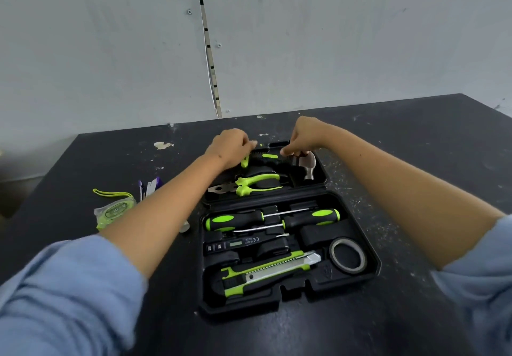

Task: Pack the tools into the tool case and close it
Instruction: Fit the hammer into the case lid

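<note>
The table (415,139) fills the lower half of the frame, black and speckled with pale debris. On it, at centre, lies the case (371,268), open flat, its far half towards mid-frame and its near half below. It is hard moulded plastic, stiff, so you can expect the lid half to swing as one piece; take it by the far rim when you close it.

In the far half sits the hammer (307,166), head at the right, black-and-green handle running left. It looks like the heaviest piece here, head-heavy, so hold near the head as well as the grip. Your left hand (230,148) is curled over the handle end and your right hand (303,136) pinches the shaft beside the head (both seem to be pressing it into its slot; I judge it not quite seated).

Just below it in the frame lie the pliers (255,185), steel jaws left, rubbery grips that should not slip.

In the near half: two screwdrivers (235,221), a tester (235,245), a knife (271,271) (keep the blade retracted) and a tape roll (347,256), light and soft.

Still outside, at left of centre, a tape measure (115,211) in clear wrapping, likely slippery; grip its body, not the strap.
</note>
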